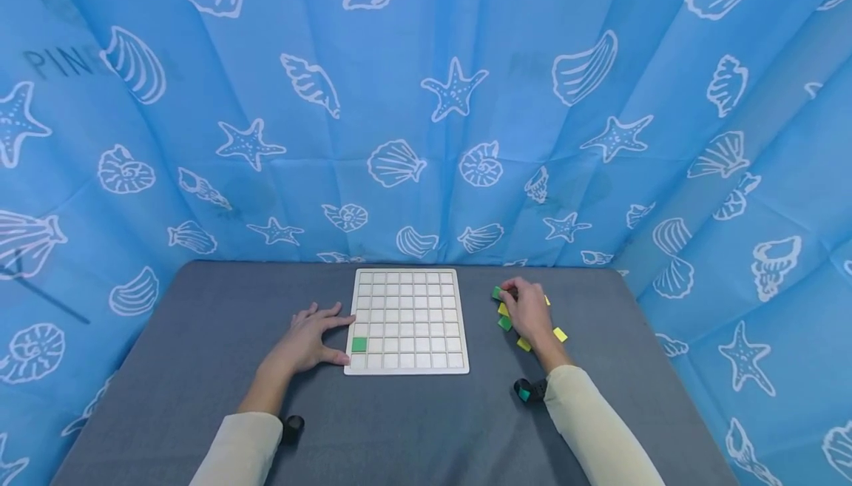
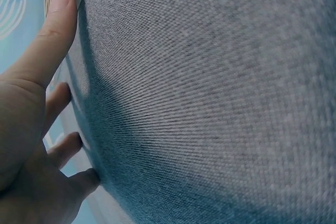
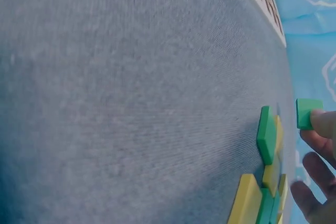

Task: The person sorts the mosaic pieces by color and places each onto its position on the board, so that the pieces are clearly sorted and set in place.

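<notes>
A white gridded board (image 1: 407, 277) lies on the grey table, with one green tile (image 1: 359, 345) in its leftmost column, second row from the bottom. My left hand (image 1: 309, 338) has its fingers spread; thumb and index fingertip touch the board's left edge. In the left wrist view the thumb (image 2: 55, 30) reaches that edge. Right of the board, my right hand (image 1: 529, 312) is over a loose group of green and yellow tiles. Between thumb and finger it pinches a green tile (image 3: 308, 113), raised above the others. Part of the group is hidden under this hand.
Loose yellow tiles (image 1: 560, 334) and green tiles (image 1: 504, 322) lie around the right hand, some overlapping. A blue curtain (image 1: 452, 175) with white shell prints hangs behind the grey table (image 1: 399, 427) and along its sides.
</notes>
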### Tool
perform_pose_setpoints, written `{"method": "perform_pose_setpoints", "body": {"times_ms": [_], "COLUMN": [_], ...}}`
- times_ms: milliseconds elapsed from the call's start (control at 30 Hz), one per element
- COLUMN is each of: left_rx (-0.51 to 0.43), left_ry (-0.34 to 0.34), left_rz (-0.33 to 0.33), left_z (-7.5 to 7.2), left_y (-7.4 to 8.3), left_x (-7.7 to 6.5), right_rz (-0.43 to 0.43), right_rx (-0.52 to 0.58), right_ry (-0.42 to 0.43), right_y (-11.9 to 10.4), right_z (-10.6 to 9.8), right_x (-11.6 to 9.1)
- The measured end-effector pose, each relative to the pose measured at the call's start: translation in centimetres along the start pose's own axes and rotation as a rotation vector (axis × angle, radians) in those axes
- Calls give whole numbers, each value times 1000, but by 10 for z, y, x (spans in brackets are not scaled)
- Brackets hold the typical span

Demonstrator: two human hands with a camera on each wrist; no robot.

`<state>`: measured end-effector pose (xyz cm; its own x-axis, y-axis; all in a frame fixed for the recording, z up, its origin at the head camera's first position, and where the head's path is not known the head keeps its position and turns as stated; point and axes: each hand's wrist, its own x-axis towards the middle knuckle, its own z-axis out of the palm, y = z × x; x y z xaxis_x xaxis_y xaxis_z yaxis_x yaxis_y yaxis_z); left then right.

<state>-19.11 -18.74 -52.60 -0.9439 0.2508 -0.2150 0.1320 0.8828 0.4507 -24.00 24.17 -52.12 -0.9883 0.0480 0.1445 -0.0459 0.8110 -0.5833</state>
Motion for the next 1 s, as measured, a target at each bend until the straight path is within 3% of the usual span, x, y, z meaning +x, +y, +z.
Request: {"method": "perform_pose_setpoints", "body": {"times_ms": [333,633,1000], "left_rx": [-3,-10,-22], "left_ry": [5,2,-4], "left_rz": [5,6,5], "left_z": [0,-1,0], "left_y": [1,1,1], "left_x": [0,-1,-1], "right_rz": [24,8,-31], "right_rx": [134,100,150], "right_ry": [-48,-67,-117], "right_y": [-13,-25,-43], "right_z": [0,8,19], "right_x": [-8,-13,-21]}}
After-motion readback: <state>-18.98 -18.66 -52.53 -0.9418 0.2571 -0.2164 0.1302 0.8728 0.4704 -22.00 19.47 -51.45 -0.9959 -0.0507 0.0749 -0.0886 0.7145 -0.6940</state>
